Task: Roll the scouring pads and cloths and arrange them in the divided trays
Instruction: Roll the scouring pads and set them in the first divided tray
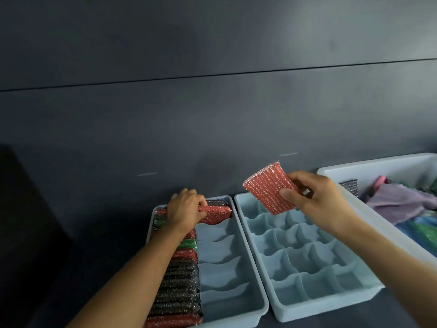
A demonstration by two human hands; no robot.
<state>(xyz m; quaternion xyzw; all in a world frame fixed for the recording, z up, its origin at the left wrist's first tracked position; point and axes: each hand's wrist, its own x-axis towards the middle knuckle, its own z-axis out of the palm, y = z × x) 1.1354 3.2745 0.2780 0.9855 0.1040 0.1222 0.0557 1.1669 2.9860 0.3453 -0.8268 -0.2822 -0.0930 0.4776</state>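
Dark grey wall panels rise behind a dark counter. Your right hand [316,202] has its grip closed in a pinch, thumb in front and fingers behind, on one edge of a flat red scouring pad [267,188]. The pad is not yet rolled and hangs tilted in the air over the far end of the empty middle tray [326,304]. The pad's free edge points left, toward your left hand [185,207], which is the nearer hand for starting the roll.

That hand's grip is curled round a red roll [216,210] at the far end of the left tray [233,304], just left of the middle tray. Rolled pads [177,280] fill its outer column, while the slots beside the middle tray look open. Right of the middle tray, a white bin [378,165] holds loose cloths [399,200].
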